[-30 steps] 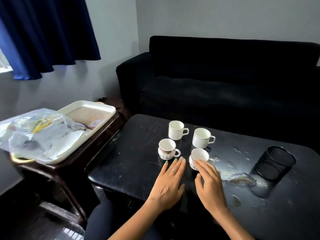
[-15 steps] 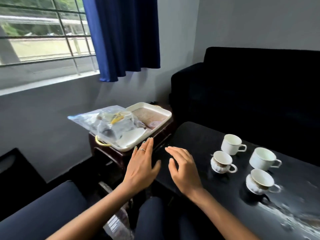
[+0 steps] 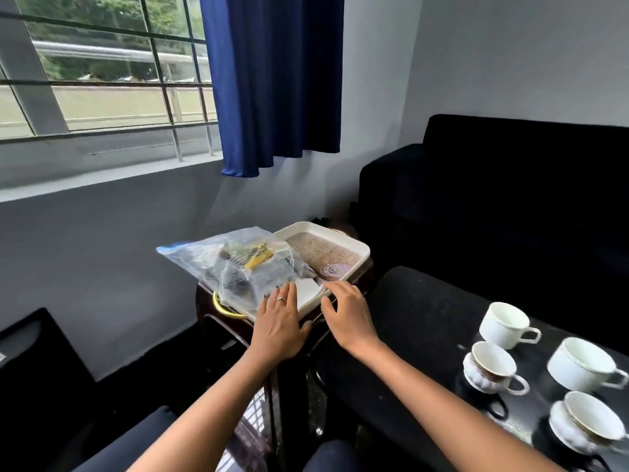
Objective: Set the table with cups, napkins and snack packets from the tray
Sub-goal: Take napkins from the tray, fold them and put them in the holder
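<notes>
A white tray (image 3: 360,248) rests on a dark side table (image 3: 204,301). A clear plastic bag (image 3: 235,264) with snack packets lies on its near half, and white napkins (image 3: 308,289) lie beside the bag. My left hand (image 3: 280,325) is flat and open, its fingertips at the bag's near edge. My right hand (image 3: 347,315) is open too, with fingers on the tray's near rim. Several white cups stand on the black coffee table (image 3: 408,321) at the right, among them a plain cup (image 3: 503,323) and a patterned cup (image 3: 490,369).
A black sofa (image 3: 493,206) runs behind the coffee table. A blue curtain (image 3: 275,83) and a barred window (image 3: 102,69) are on the wall above the side table. My knees are at the bottom edge.
The view has swung left from the cups to the tray. Both hands have moved off the coffee table, left and forward, and now reach the tray's near edge.
</notes>
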